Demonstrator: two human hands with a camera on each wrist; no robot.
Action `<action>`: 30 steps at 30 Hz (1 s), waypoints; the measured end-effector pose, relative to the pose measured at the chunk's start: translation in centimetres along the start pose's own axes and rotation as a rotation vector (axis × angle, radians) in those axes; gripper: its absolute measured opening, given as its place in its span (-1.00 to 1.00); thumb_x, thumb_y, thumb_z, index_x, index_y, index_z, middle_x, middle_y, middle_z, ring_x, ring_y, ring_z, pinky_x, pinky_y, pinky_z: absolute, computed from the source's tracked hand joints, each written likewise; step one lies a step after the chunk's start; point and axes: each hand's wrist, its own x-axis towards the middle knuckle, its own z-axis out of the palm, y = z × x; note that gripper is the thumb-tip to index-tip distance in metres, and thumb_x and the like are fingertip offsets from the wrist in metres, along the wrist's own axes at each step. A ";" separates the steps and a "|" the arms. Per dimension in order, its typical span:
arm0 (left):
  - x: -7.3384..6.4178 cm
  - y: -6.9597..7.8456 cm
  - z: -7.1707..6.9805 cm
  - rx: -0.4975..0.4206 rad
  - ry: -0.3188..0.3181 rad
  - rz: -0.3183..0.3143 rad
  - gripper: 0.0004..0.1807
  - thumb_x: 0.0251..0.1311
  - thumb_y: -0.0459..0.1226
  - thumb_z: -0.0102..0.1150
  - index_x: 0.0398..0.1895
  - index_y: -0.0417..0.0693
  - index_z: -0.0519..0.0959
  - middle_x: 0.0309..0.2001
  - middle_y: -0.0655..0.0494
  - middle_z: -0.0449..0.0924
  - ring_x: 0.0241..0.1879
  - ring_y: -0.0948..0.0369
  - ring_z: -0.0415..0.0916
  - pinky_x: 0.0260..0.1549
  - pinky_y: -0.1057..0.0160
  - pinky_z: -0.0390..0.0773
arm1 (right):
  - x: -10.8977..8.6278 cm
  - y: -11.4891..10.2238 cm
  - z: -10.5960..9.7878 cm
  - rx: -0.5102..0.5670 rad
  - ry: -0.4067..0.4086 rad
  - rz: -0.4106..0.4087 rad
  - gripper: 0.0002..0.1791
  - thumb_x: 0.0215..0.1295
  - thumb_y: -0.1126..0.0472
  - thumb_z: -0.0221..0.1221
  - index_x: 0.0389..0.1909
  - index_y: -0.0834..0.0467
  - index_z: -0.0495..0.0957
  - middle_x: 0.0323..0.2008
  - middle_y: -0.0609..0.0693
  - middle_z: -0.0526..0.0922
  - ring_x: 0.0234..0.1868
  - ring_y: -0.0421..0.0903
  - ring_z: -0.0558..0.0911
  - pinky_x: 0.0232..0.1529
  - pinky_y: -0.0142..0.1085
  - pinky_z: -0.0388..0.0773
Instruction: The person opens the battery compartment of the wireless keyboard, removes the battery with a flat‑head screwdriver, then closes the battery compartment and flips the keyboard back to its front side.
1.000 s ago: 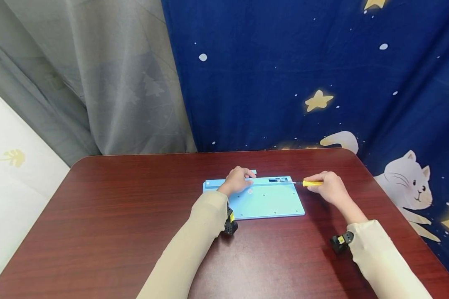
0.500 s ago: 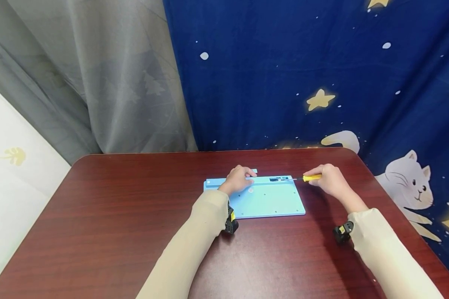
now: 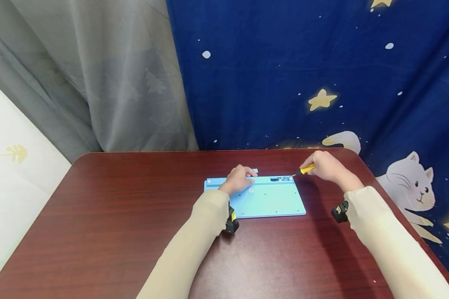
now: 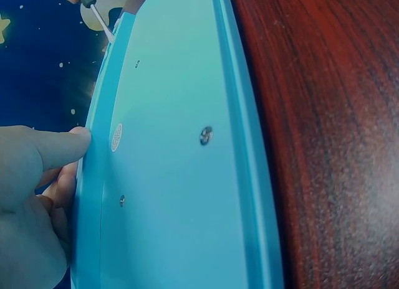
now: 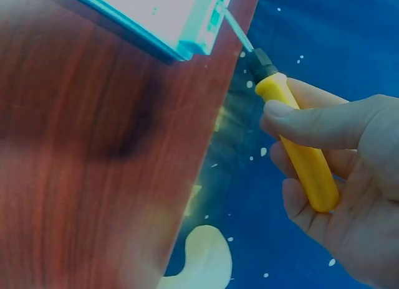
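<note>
A light blue keyboard (image 3: 269, 201) lies underside up on the table, screw heads showing. At the right of its raised back strip is an open battery slot (image 3: 280, 179) with dark and silvery parts inside. My left hand (image 3: 237, 179) grips the back edge, thumb (image 4: 65, 144) on the strip and fingers curled behind. My right hand (image 3: 324, 167) grips a yellow-handled screwdriver (image 5: 305, 158), thumb along the handle. Its shaft slants down to the left, the tip at the right end of the slot. A small light blue cover (image 3: 255, 170) lies just behind the left fingers.
The dark red wooden table (image 3: 134, 220) extends to the left and in front of the keyboard. Behind it hang a grey curtain (image 3: 131, 83) and a blue star-patterned curtain (image 3: 254, 83). Small black cameras sit at both wrists.
The right hand has risen and moved slightly back, so the screwdriver has gone from nearly flat to a steeper slant. The left hand keeps its grip on the keyboard.
</note>
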 end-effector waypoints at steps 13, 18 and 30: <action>-0.1 0.3 0.0 -0.012 -0.009 -0.004 -0.80 0.20 -0.28 0.14 -0.12 0.03 0.62 -0.15 0.09 0.41 -0.12 0.18 0.32 -0.10 0.19 0.32 | 1.8 -1.5 -1.6 -0.075 -0.114 -0.005 -0.75 -0.05 0.58 0.21 -0.34 0.30 0.68 -0.32 0.16 0.65 -0.26 0.07 0.55 -0.20 -0.05 0.51; -0.1 0.2 0.0 -0.008 -0.010 -0.012 -0.80 0.20 -0.27 0.14 -0.12 0.04 0.62 -0.17 0.11 0.40 -0.12 0.18 0.32 -0.10 0.19 0.33 | 2.8 -2.5 -2.0 -0.100 -0.156 -0.004 -0.74 -0.08 0.61 0.16 -0.36 0.31 0.68 -0.35 0.13 0.66 -0.28 0.05 0.57 -0.20 -0.04 0.51; 0.1 0.2 -0.3 -0.002 -0.022 -0.014 -0.80 0.20 -0.27 0.14 -0.13 0.05 0.62 -0.17 0.13 0.41 -0.12 0.20 0.31 -0.10 0.18 0.31 | 4.6 -5.4 -2.1 -0.265 -0.193 0.012 -0.80 0.06 0.53 0.13 -0.36 0.25 0.64 -0.36 0.07 0.62 -0.27 0.03 0.54 -0.19 -0.05 0.48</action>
